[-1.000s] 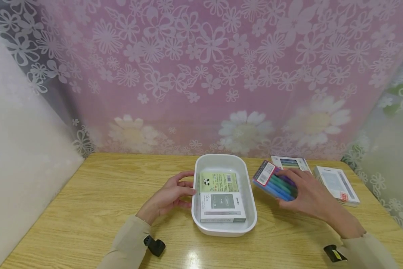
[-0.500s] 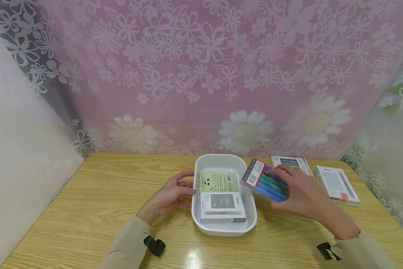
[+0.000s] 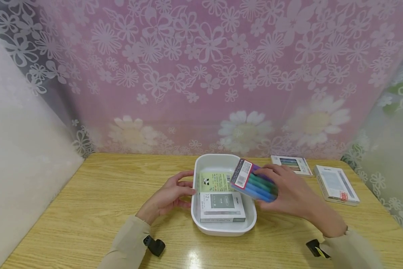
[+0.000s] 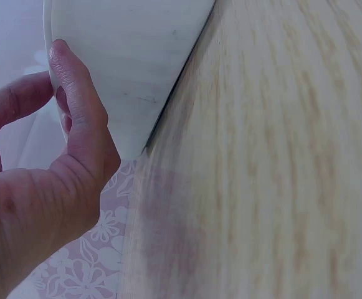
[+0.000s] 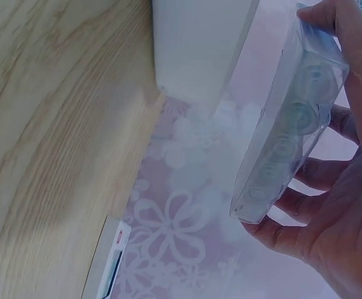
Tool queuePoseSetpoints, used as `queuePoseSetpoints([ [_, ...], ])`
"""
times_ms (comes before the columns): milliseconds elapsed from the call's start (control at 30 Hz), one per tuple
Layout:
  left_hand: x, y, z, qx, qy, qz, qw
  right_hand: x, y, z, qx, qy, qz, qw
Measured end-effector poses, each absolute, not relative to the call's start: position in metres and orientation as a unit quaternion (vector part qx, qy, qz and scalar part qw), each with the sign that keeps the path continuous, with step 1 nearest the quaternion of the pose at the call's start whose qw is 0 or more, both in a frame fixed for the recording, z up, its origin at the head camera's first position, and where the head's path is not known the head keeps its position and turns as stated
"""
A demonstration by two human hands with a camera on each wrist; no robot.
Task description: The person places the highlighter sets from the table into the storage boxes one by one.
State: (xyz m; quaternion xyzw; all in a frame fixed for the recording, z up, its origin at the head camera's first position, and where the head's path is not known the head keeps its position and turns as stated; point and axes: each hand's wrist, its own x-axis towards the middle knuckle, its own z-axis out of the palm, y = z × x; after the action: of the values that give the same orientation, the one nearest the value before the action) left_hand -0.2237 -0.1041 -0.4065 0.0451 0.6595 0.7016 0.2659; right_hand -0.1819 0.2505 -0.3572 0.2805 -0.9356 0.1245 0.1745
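Clear plastic pack of coloured cylinders [image 3: 255,183], clasped in curled fingers of the right hand [image 3: 288,192], wants levelling — with the left hand [image 3: 170,195] pinching the white oblong tray [image 3: 218,161] steady.

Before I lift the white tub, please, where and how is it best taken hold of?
The white tub is probably best taken by its rim, mid-length on both long sides, from left and right: it stands upright, narrower across than long. The left grip touches one side; the right grip holds a pen pack.
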Motion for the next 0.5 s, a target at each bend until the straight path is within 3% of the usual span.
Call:
queuePoseSetpoints([
  [500, -0.224, -0.105, -0.407, 0.048, 0.656, 0.703, 0.271, -0.187, 0.218, -0.354, 0.319, -0.927, 0.111, 0.165],
])
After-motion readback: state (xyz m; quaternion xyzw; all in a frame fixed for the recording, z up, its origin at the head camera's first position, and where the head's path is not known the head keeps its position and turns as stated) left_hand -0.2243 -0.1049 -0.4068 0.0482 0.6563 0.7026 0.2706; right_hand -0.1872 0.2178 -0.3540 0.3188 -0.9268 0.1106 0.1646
